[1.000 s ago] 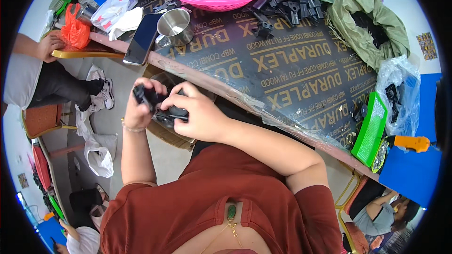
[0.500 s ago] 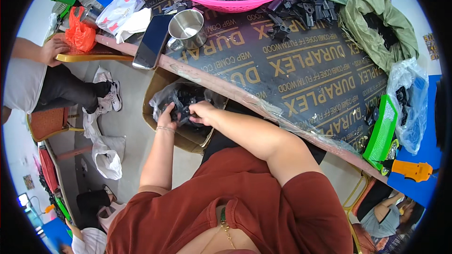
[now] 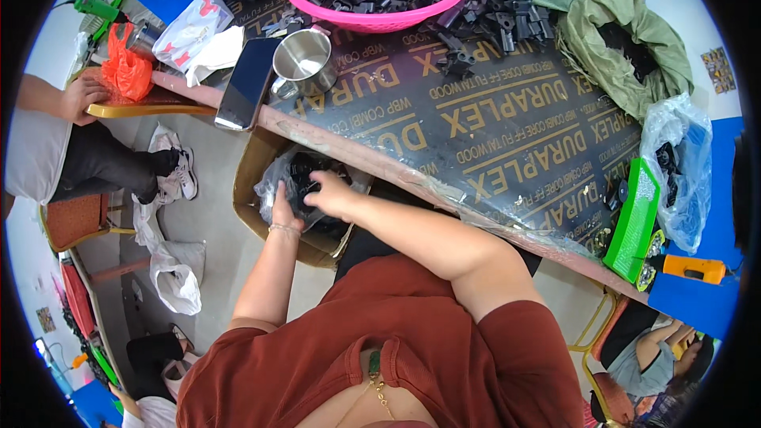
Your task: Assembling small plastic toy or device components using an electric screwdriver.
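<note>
Both my hands are down inside an open cardboard box (image 3: 247, 166) below the table edge. The box holds a clear plastic bag (image 3: 273, 178) with black plastic parts (image 3: 305, 168) in it. My left hand (image 3: 285, 212) is at the near side of the bag, fingers stretched out against it, with nothing visible in its grasp. My right hand (image 3: 333, 195) hovers over the parts from the right, thumb and fingers apart; I see nothing between them. The deeper contents of the box are hidden by my hands and the bag.
On the table (image 3: 507, 143) are a phone (image 3: 244, 83) at the edge, a metal mug (image 3: 304, 63), a pink basket (image 3: 376, 20) of black parts and a loose pile (image 3: 499, 20). A green sack (image 3: 626, 47), green tray (image 3: 634, 222) and orange-handled tool (image 3: 692, 269) lie right. A person's hand (image 3: 82, 99) rests on a chair at left.
My fingers have spread: both hands were closed in among the black parts and are now apart. The right hand has lifted slightly. The whole view has shifted a little.
</note>
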A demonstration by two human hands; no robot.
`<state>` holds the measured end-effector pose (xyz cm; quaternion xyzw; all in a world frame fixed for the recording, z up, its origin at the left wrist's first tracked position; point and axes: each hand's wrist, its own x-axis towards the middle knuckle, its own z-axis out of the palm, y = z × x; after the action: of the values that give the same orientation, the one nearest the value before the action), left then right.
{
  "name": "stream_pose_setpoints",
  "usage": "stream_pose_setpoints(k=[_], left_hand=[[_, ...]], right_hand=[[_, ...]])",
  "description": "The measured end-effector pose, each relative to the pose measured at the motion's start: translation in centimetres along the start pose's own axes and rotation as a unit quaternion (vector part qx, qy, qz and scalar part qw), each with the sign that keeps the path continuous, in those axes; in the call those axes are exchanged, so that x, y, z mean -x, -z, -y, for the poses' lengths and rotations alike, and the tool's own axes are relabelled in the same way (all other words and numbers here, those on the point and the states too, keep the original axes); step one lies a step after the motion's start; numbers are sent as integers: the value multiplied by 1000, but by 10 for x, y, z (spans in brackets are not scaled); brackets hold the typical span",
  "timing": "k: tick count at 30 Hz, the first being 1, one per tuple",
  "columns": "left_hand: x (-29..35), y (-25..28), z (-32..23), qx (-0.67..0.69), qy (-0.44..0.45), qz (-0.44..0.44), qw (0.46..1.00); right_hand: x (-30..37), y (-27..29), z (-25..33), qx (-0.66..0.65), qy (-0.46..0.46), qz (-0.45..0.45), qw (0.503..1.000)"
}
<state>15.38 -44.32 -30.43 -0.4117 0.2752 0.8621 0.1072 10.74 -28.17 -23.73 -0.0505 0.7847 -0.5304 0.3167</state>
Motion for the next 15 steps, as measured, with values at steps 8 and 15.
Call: stream_pose_setpoints(k=[8, 15], left_hand=[[17, -39, -9, -188, -118, -78, 972], [13, -50, 4, -192, -83, -19, 978]], right_hand=[[143, 178, 153, 192, 380, -246, 871], [103, 291, 102, 191, 271, -340, 880]])
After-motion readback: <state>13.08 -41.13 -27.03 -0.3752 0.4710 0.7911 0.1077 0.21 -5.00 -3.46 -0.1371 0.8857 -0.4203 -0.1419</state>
